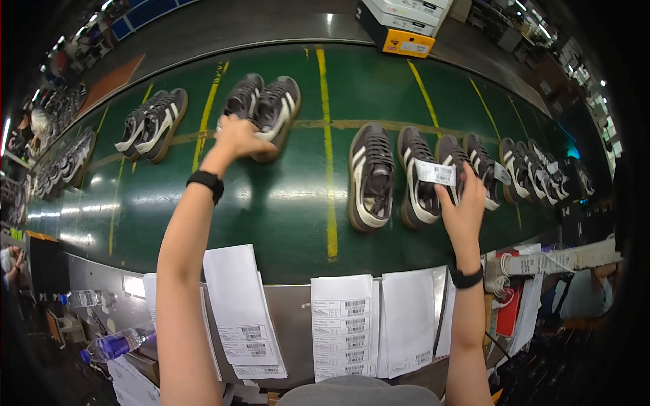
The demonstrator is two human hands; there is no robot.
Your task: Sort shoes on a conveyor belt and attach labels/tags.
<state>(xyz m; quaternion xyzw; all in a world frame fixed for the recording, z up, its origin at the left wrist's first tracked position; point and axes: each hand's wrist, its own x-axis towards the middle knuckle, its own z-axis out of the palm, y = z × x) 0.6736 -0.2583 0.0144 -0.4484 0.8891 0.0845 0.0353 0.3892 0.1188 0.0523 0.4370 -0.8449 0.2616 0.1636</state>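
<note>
My left hand (238, 139) is closed on the heel end of a pair of dark sneakers with pale stripes (276, 108), toes pointing away. The shoes look slightly tilted and blurred. My right hand (463, 203) pinches a white barcode label (435, 172) between thumb and fingers. That label lies over the opening of a dark sneaker (418, 196), and I cannot tell whether it is stuck there. My right fingertips also reach over the neighbouring sneaker (449, 152). Left of these stands another single dark sneaker (372, 179).
The green belt (271, 223) has yellow cross lines. More sneaker pairs (154, 125) stand left, and labelled ones (518, 169) right. Label sheets (342, 328) lie along the near edge, with bottles (118, 344) at left. Shoe boxes (408, 42) are stacked beyond the belt.
</note>
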